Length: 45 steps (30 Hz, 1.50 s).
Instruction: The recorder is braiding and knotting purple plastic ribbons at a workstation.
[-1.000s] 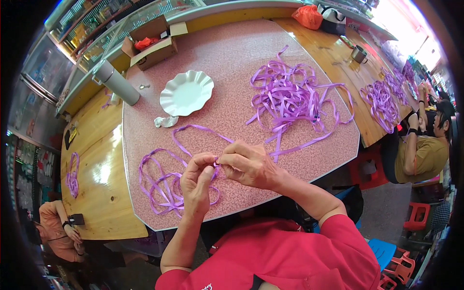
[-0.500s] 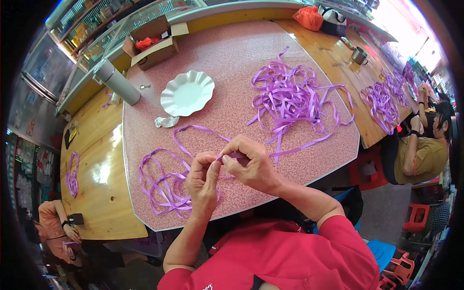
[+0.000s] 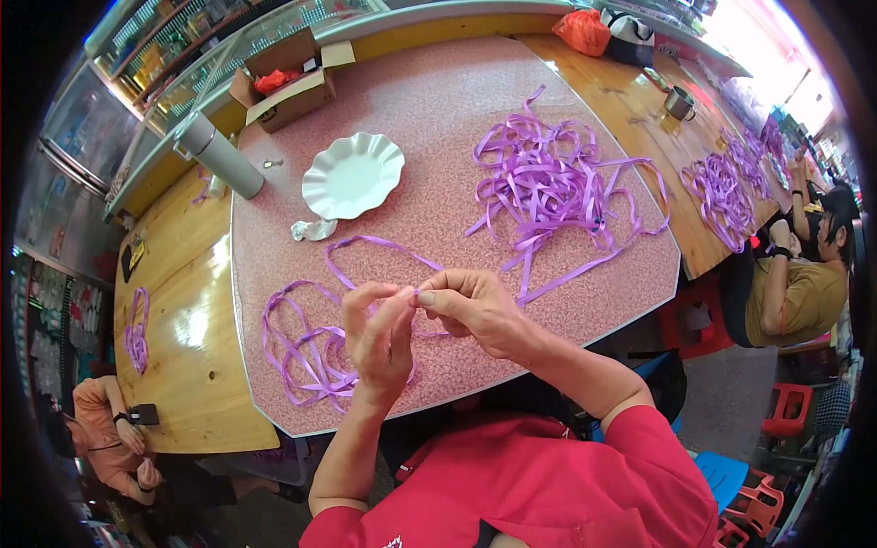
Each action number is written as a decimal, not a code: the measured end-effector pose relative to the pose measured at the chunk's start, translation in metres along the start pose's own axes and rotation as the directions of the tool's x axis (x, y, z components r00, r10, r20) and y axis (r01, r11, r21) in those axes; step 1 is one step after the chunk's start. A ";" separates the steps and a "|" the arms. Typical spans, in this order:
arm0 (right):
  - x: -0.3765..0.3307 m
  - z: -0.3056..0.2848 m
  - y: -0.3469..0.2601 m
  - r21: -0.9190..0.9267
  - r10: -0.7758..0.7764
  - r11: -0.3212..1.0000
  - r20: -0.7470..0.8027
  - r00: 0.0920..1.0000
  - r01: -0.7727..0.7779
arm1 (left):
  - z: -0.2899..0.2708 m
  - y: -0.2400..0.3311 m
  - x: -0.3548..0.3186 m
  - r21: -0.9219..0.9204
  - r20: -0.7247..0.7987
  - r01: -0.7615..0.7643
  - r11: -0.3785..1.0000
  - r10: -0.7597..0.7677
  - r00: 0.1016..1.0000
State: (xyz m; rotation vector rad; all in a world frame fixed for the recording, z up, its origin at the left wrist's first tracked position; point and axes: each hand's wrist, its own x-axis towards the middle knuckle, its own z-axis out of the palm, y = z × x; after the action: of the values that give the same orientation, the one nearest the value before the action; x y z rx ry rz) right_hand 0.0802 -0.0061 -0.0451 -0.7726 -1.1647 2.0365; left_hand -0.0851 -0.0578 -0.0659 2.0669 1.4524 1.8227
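My left hand [image 3: 379, 338] and my right hand [image 3: 475, 309] meet fingertip to fingertip above the near part of the pink speckled table [image 3: 438, 100]. Both pinch a short bit of purple ribbon, mostly hidden by the fingers. A loop of purple ribbon [image 3: 388, 243] lies just beyond my hands. Left of my left hand, several looped ribbons [image 3: 306, 365] with small knots or joins rest on the tabletop. Farther right sits a large tangled heap of purple ribbon [image 3: 539, 178], one strand trailing toward my right hand.
A white scalloped plate [image 3: 352, 178], crumpled white paper [image 3: 313, 230], a grey flask [image 3: 219, 155] and an open cardboard box [image 3: 290, 87] stand at far left. A metal mug [image 3: 679, 103] and more ribbon [image 3: 719, 196] lie on the right wooden table. People sit at both sides.
My fingers have shifted their pinch; the left fingers have straightened and the right fingers have closed in. Less ribbon shows between my hands. At left, a co-worker's hands have moved slightly.
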 end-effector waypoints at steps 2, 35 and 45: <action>0.000 -0.001 -0.001 0.070 0.029 0.997 0.011 1.000 -0.030 | -0.004 -0.002 0.002 0.153 0.058 -0.175 0.973 0.168 0.984; -0.007 -0.015 -0.006 -0.622 -0.366 0.714 0.059 0.929 0.321 | 0.006 0.003 -0.004 -0.072 0.160 0.175 0.982 -0.162 0.974; -0.011 -0.014 -0.012 -0.558 -0.281 0.798 -0.006 0.960 0.230 | 0.005 0.007 0.000 -0.132 0.188 0.163 0.978 -0.137 0.973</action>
State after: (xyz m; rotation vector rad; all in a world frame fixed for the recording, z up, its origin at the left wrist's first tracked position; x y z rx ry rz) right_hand 0.1009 -0.0031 -0.0385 -0.9035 -1.7372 1.4271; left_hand -0.0775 -0.0589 -0.0632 1.9359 1.3453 1.5921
